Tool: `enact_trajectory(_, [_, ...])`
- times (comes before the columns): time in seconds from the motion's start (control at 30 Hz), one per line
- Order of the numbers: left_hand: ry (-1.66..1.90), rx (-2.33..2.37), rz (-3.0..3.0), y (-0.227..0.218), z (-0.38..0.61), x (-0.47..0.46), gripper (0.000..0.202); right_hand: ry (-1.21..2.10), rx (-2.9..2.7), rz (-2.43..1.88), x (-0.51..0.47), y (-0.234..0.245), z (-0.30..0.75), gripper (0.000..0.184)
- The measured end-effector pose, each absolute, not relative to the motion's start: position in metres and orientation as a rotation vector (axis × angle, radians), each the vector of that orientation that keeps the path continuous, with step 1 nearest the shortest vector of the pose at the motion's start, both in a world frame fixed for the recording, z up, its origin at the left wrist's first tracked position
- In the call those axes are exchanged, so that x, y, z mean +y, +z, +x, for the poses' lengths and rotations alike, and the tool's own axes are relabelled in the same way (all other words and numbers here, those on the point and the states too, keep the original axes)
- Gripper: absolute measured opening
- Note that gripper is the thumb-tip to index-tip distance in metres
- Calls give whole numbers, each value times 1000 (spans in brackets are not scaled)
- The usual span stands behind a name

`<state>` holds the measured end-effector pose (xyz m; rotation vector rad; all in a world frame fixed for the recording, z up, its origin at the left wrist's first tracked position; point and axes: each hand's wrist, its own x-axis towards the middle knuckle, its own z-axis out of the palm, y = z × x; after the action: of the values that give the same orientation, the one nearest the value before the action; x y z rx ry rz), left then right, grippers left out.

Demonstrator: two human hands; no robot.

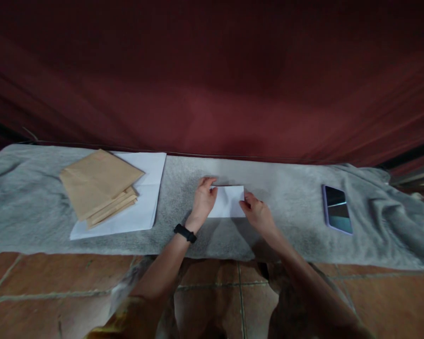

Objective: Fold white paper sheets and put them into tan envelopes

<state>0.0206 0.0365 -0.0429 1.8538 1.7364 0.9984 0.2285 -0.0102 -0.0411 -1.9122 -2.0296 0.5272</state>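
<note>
A small white rectangle of folded paper (pixel 228 202) lies on the grey cloth between my hands. My left hand (pixel 204 197) is at its left edge, with the thumb on the paper and the fingers reaching past its upper left corner. At the right edge, my right hand (pixel 257 211) pinches the paper between thumb and fingers. A black band (pixel 185 233) circles my left wrist.
Grey cloth (pixel 293 212) covers the long narrow surface. To the left, several brown paper envelopes (pixel 101 181) rest on white paper sheets (pixel 150 188). A phone (pixel 337 209) in a purple case lies at the right. Behind rises a dark red curtain-like backdrop (pixel 212 113); floor tiles (pixel 56 278) show in front.
</note>
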Motion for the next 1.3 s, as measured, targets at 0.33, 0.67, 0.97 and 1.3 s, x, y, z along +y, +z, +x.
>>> enact_trajectory(0.33, [696, 1918, 2282, -37, 27, 26, 36, 533, -2016, -1976, -11, -38, 222, 48])
enact_trajectory(0.67, [417, 1764, 2515, -41, 45, 5, 47, 401, -2149, -2057, -17, -28, 215, 40])
enact_trajectory(0.97, [316, 1624, 2583, -49, 52, -9, 53, 151, -2170, -1740, -15, -40, 214, 38])
enact_trajectory(1.3, [319, 1560, 2638, -52, 53, -11, 56, 145, -2308, -1640, -13, -63, 207, 54])
